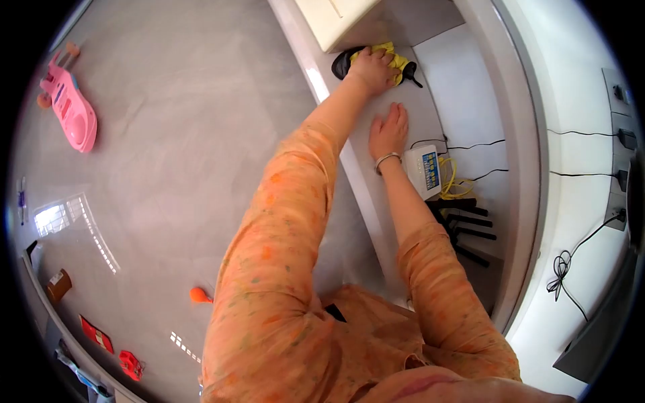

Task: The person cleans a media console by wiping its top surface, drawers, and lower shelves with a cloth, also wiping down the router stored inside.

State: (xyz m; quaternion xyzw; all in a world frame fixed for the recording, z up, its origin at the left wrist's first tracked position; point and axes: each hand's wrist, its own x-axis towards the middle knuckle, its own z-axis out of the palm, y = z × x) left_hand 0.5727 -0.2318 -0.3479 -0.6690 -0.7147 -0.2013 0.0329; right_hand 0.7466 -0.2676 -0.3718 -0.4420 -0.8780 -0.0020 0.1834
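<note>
My left hand (pixel 373 72) is on a crumpled yellow-and-black cloth item (pixel 398 59), its fingers pressed around the yellow fabric. Black parts of that item stick out on both sides of the hand. Lower down, my right hand (pixel 390 134), with a bangle at the wrist, lies flat on the grey ledge (pixel 420 101) with nothing in it. Just beside the right wrist and forearm is a white router-like box (pixel 422 172) with a blue label, next to a coiled yellow cable (pixel 453 180).
A cream cabinet (pixel 336 20) stands above the ledge. Black antenna-like rods (pixel 474 219) are near my right forearm. Thin cables run to wall sockets (pixel 617 94). On the floor are a pink ride-on toy (pixel 76 114), an orange object (pixel 199 295) and red items (pixel 130 365).
</note>
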